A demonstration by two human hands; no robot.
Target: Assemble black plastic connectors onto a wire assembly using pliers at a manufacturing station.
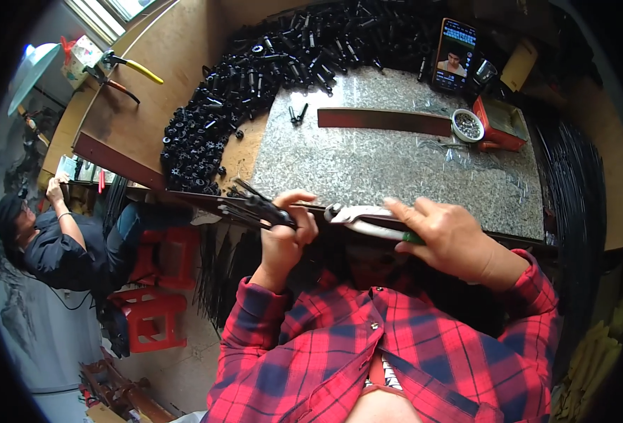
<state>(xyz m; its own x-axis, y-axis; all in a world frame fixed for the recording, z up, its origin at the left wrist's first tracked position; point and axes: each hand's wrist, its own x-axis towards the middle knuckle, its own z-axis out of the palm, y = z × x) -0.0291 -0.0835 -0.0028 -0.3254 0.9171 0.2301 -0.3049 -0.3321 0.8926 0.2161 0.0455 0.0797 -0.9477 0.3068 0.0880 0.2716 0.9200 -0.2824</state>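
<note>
Left hand [287, 231]: fingers closed around black parts [262, 209]. Right hand [444, 234]: fingers gripping pliers [362, 214], head toward left hand. Both are beside the worktop [382, 169].

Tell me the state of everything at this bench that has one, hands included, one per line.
Left hand: closed around black rods
Right hand: closed on white-handled pliers
White-handled pliers: held; open or shut, unclear
Phone: propped up, screen lit
White bowl: uncovered, holding small metal pieces
Dark red strip: lying flat
Black parts: loosely heaped
</note>
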